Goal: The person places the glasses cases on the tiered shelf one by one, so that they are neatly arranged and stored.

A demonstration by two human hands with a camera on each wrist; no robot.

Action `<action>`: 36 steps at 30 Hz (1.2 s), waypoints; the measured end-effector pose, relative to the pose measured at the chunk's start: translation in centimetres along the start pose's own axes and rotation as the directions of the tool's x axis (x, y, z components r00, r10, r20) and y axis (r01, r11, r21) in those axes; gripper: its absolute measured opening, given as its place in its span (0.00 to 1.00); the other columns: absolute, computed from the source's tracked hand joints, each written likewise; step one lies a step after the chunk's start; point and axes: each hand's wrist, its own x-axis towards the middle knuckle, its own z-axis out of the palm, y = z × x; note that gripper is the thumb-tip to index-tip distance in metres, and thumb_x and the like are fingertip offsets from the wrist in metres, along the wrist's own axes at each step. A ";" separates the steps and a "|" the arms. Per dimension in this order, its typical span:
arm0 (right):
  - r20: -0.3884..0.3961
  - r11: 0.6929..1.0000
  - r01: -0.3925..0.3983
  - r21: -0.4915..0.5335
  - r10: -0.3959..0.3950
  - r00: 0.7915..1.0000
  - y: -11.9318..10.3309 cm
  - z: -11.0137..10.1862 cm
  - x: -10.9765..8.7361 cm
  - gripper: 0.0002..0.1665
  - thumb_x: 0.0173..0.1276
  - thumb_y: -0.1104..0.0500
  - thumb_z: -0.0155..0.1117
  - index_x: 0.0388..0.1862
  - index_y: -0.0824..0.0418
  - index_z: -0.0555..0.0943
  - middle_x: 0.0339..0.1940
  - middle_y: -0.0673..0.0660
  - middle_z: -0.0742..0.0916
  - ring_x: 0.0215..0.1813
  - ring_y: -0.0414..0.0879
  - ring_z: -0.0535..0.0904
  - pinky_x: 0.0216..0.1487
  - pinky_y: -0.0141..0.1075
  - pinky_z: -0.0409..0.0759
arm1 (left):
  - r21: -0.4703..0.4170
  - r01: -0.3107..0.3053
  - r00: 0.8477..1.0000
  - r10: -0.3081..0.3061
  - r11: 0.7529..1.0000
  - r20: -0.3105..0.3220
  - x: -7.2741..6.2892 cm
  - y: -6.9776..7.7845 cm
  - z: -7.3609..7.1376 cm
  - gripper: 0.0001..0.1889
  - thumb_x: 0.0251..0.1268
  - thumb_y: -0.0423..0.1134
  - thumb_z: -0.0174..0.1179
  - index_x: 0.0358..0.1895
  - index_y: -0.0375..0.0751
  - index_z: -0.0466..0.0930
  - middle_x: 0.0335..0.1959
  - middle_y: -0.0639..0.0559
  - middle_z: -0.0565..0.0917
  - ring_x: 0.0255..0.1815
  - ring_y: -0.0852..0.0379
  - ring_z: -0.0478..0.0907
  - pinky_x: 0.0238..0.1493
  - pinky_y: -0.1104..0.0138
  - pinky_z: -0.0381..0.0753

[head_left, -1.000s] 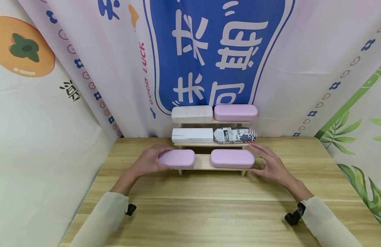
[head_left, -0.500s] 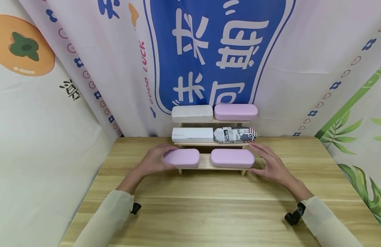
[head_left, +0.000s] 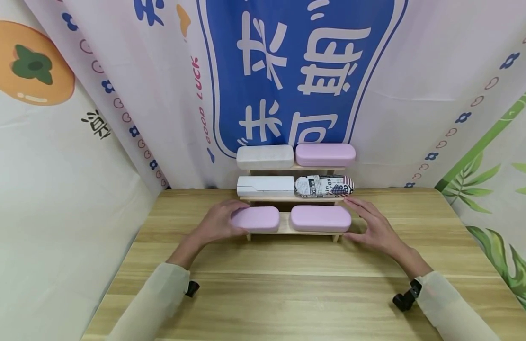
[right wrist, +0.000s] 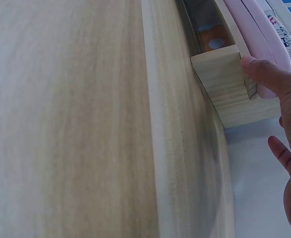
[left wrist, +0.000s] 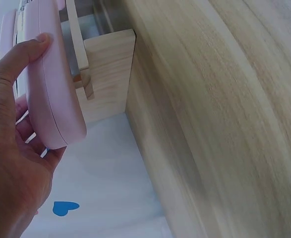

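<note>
My left hand [head_left: 220,221] grips the left end of a pink glasses case [head_left: 258,219] on the lowest tier of a three-tier wooden stand [head_left: 284,223]. In the left wrist view, its thumb lies on the front of the pink case [left wrist: 51,94] and its fingers curl behind. A second pink glasses case [head_left: 320,218] lies to the right on that tier, apart from the first. My right hand [head_left: 372,227] holds the stand's right end. In the right wrist view, its thumb touches the front edge of the stand [right wrist: 224,82]; some of its fingers are hidden.
The middle tier bears a white case [head_left: 265,186] and a newspaper-print glasses case [head_left: 325,186]. On the top tier lie a pale grey case [head_left: 265,157] and another pink case [head_left: 325,155]. A printed curtain [head_left: 416,118] hangs behind the wooden table [head_left: 288,293].
My left hand has slid the pink glasses case rightward along the lowest tier, narrowing the gap to its neighbour. The right hand has stayed in place.
</note>
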 end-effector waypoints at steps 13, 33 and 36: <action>-0.005 1.000 0.013 -0.004 -0.013 1.000 0.0 0.1 0.1 0.67 0.41 0.56 0.94 0.81 0.59 0.70 0.80 0.58 0.74 0.75 0.57 0.71 0.82 0.29 0.54 | 0.010 0.032 0.999 -0.032 0.999 0.022 0.1 0.5 0.6 0.38 0.45 0.43 0.87 0.63 0.36 0.84 0.62 0.39 0.85 0.62 0.40 0.82 0.63 0.48 0.83; -0.006 1.000 -0.001 -0.006 0.001 1.000 -0.2 0.0 0.0 0.67 0.41 0.57 0.94 0.81 0.59 0.70 0.80 0.58 0.74 0.76 0.58 0.70 0.82 0.30 0.54 | 0.115 -0.062 0.998 0.064 0.991 -0.018 0.7 1.2 1.5 0.37 0.47 0.48 0.86 0.62 0.36 0.86 0.60 0.41 0.87 0.61 0.43 0.85 0.66 0.51 0.82; -0.018 1.000 0.026 -0.003 -0.026 1.000 -0.1 0.1 0.0 0.67 0.39 0.57 0.94 0.80 0.61 0.70 0.80 0.59 0.74 0.76 0.57 0.71 0.82 0.29 0.54 | 0.096 -0.059 0.998 0.061 0.994 -0.018 0.6 1.3 1.6 0.37 0.48 0.48 0.86 0.63 0.36 0.86 0.61 0.41 0.87 0.61 0.43 0.84 0.65 0.52 0.82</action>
